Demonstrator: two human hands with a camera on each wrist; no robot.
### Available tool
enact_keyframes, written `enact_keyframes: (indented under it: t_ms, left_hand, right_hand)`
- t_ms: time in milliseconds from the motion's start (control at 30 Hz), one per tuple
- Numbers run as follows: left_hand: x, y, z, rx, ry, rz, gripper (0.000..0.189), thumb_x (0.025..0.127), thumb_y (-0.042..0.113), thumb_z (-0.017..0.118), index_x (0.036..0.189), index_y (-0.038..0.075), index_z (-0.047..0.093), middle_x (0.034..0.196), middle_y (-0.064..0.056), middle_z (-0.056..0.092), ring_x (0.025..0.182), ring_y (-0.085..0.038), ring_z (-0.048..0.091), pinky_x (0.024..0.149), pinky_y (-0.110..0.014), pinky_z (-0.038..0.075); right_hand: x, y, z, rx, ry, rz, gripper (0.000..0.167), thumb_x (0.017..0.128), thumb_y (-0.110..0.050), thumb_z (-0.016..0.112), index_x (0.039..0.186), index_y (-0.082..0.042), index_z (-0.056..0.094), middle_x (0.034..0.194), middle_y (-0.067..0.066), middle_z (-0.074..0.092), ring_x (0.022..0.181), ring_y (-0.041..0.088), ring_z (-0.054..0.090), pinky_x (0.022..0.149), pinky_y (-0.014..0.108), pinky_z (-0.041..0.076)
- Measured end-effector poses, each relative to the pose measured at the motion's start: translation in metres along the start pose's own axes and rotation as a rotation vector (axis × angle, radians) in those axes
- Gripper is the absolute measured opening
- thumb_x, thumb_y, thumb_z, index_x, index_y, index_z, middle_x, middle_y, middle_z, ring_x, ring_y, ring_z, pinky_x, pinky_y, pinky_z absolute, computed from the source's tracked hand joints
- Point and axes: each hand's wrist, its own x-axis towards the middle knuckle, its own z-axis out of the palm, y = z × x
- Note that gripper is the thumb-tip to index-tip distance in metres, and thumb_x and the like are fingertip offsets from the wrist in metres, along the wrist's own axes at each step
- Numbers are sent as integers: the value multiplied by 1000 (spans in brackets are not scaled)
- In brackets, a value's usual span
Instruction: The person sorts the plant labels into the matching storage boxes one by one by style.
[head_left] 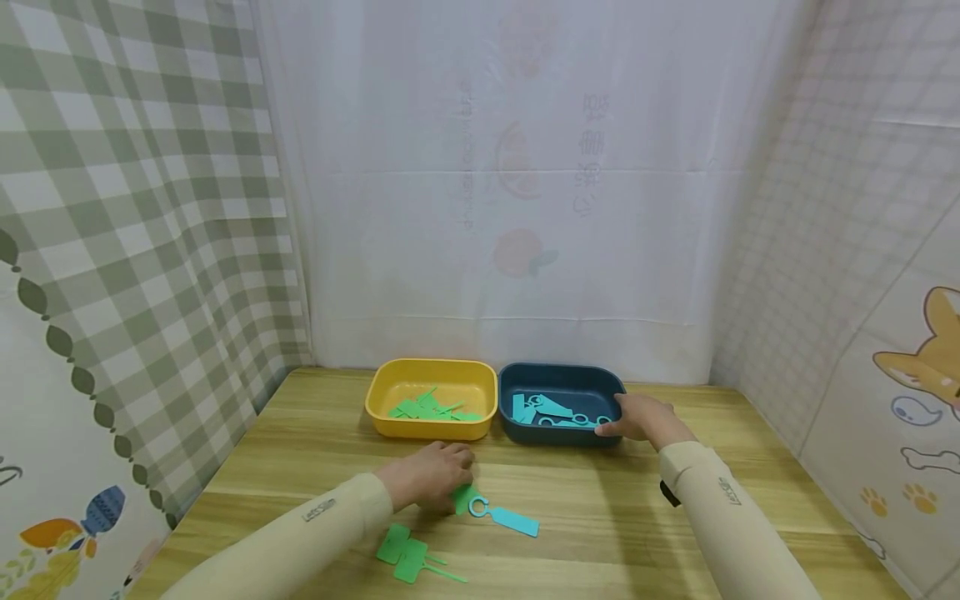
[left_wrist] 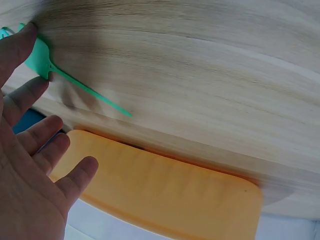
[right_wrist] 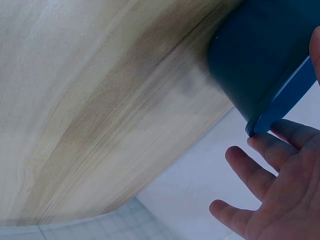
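Observation:
In the head view, my left hand [head_left: 431, 475] reaches down to the table in front of the yellow bin [head_left: 431, 431]. Its thumb and index finger pinch a green plastic tag [left_wrist: 37, 61] by opposite edges, the thin stem pointing away, as the left wrist view shows. Beside that hand lies a light-blue ring tag [head_left: 516, 522]. Two more green tags [head_left: 410, 560] rest nearer to me. My right hand [head_left: 643, 417] is at the right end of the dark blue bin [head_left: 558, 435]; its spread, fairly straight fingers meet the rim [right_wrist: 253, 125], thumb over the front corner.
Several green tags [head_left: 427, 407] lie in the yellow bin, and several light-blue ring tags [head_left: 551, 407] in the blue one. The bins stand side by side near the back edge of the wooden table [head_left: 300, 467]. Cloth curtains [head_left: 420, 275] enclose the back and both sides.

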Motion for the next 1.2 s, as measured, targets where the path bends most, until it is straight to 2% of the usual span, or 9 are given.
enact_keyframes:
  t_ms: [233, 500, 800, 967, 1200]
  left_hand:
    - [-3, -4, 5, 2, 17, -22, 38, 84, 55, 73, 101, 21, 72, 127, 2, 55, 122, -16, 50, 92, -33, 49]
    - [-5, -5, 5, -9, 15, -37, 41, 82, 61, 71, 86, 20, 69, 112, 4, 55, 109, -15, 53, 87, -33, 49]
    - [-7, -8, 2, -53, 22, -50, 45, 81, 63, 70, 77, 19, 65, 112, 3, 56, 104, -14, 53, 87, -32, 50]
    - [-6, -12, -1, -72, 26, -67, 45, 81, 63, 71, 80, 18, 66, 114, 1, 57, 105, -15, 54, 88, -34, 50]
    - [-6, -15, -10, -36, 12, -84, 49, 80, 67, 69, 85, 18, 68, 119, 0, 57, 106, -14, 54, 86, -33, 51]
  right_hand:
    - [-1, -1, -1, 3, -2, 0, 95, 87, -53, 71, 143, 15, 37, 142, 38, 41, 129, 55, 39, 99, 76, 27]
    - [-2, -1, -2, 4, 0, -2, 95, 86, -54, 71, 143, 15, 38, 142, 38, 42, 130, 55, 40, 99, 76, 27]
    - [-1, -1, -2, -1, 6, -7, 95, 87, -54, 71, 142, 15, 38, 141, 38, 42, 128, 56, 40, 98, 76, 28]
    - [0, 0, -2, -3, 4, -8, 94, 87, -53, 71, 142, 15, 38, 141, 39, 41, 129, 57, 39, 99, 76, 29]
    - [-2, -1, -3, -11, -6, -10, 94, 87, -53, 71, 143, 16, 37, 141, 38, 42, 129, 57, 40, 99, 74, 30]
